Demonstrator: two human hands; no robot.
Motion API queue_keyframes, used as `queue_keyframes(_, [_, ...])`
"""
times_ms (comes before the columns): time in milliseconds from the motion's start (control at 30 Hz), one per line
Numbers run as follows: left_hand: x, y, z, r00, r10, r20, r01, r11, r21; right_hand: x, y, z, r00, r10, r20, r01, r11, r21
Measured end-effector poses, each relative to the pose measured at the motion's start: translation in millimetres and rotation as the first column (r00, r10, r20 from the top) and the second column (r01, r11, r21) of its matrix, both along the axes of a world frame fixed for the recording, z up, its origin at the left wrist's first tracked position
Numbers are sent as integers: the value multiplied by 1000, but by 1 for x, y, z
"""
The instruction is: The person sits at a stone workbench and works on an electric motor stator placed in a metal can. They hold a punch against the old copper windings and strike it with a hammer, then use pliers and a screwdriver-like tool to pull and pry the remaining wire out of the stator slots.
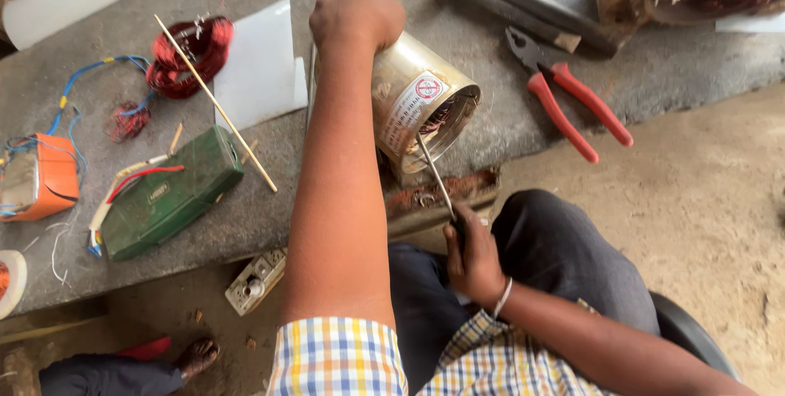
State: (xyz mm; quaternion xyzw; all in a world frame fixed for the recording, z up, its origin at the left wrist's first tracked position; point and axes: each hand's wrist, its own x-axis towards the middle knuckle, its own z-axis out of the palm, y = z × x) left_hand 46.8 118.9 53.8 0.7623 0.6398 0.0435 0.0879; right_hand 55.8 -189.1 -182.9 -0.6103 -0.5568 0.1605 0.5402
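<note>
Left hand point(357, 12) grips metal cylinder point(413, 110) at bench edge point(270, 237); right hand point(470, 257) grasps rod point(433, 171).

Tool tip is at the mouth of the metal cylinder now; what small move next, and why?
Probably ease the thin metal tool a little deeper into the metal cylinder: the right hand has its tip at the open mouth, and the left hand steadies the far end.
</note>
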Motion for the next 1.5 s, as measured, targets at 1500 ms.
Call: queue_keyframes(1500, [-8, -23, -7, 997, -63, 53, 59, 996, 73, 99, -3, 122, -29, 53, -998, -680, 731, 59])
